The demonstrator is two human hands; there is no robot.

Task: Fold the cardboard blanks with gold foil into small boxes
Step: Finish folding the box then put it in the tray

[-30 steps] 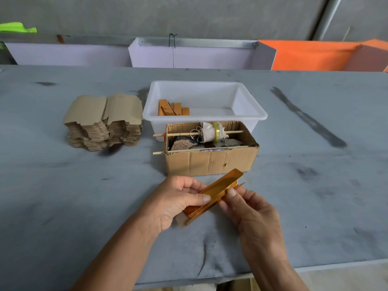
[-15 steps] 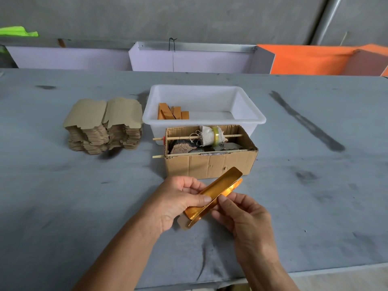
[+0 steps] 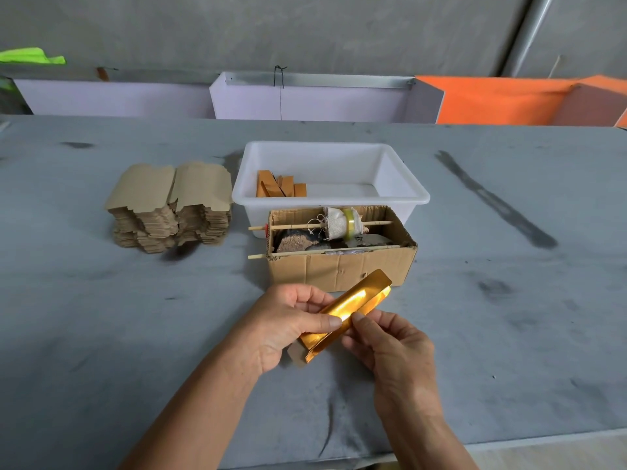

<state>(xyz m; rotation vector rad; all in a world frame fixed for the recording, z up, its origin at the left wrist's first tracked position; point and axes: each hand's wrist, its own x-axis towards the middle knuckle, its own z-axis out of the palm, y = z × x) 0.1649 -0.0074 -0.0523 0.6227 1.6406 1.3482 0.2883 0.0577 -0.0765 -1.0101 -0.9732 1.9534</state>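
A long gold-foil cardboard blank [image 3: 359,300] is held slanted above the grey table [image 3: 101,334], its foil side up and its long sides bent upward. My left hand [image 3: 288,327] grips its near half, thumb on top. My right hand [image 3: 386,340] pinches its right long edge near the middle. A brown tab of the blank sticks out below my left palm. Two stacks of flat brown blanks [image 3: 173,205] sit at the left. A white plastic tub [image 3: 400,178] behind holds a few folded orange-gold pieces [image 3: 278,186].
An open brown carton [image 3: 339,269] stands just beyond my hands, with two wooden sticks across it, a cloth bundle with a tape roll [image 3: 341,222] and dark lumps inside. Purple and orange bins line the table's far edge. The near table edge runs close below my forearms.
My right thumb has slid along the blank's right edge toward its middle. The blank has stayed slanted between both hands, and the view has shifted slightly.
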